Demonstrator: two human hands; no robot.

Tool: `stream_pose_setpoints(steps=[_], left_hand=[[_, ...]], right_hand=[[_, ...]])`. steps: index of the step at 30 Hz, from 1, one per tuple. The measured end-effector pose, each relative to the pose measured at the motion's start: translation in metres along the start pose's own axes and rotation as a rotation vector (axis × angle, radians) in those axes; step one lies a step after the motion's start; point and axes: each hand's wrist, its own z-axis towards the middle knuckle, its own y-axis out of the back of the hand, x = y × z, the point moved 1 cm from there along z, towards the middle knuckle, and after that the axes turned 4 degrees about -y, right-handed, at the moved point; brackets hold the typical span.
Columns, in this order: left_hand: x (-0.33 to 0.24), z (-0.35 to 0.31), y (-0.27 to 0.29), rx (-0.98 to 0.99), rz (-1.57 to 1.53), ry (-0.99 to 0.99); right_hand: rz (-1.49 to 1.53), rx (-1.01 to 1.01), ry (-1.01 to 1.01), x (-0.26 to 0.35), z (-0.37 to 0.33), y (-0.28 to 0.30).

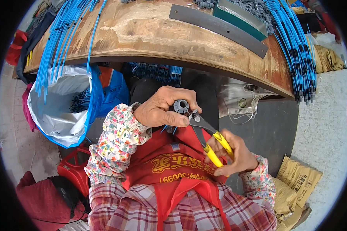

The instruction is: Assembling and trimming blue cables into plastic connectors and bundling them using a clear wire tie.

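Observation:
My left hand is closed round a round, dark grey plastic fitting with a notched rim and a hole in its middle. Pale blue strands show just below that hand; whether they join the fitting is hidden. In my right hand is a pair of pliers with yellow grips, fingers wrapped about the handles, which stand apart. The dark jaws point up and left, right beside the fitting near my left thumb. Whether they bite on it I cannot tell. Both hands are above my red apron.
A worn wooden bench curves across the far side, carrying a metal bar and a green box. Blue cable bundles hang over its left and right ends. A blue-white sack stands open at left.

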Motion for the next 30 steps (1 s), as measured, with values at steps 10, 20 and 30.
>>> stream_pose_setpoints(steps=[10, 20, 30], left_hand=[[-0.007, -0.004, 0.0, -0.025, -0.015, 0.101], [-0.005, 0.001, -0.004, -0.097, 0.189, 0.07], [-0.003, -0.003, 0.009, 0.001, -0.088, 0.079]], right_hand=[[0.732, 0.034, -0.374, -0.012, -0.005, 0.001], [-1.036, -0.448, 0.055, -0.008, -0.001, -0.006], [0.336, 0.032, -0.116, -0.024, 0.012, -0.022]])
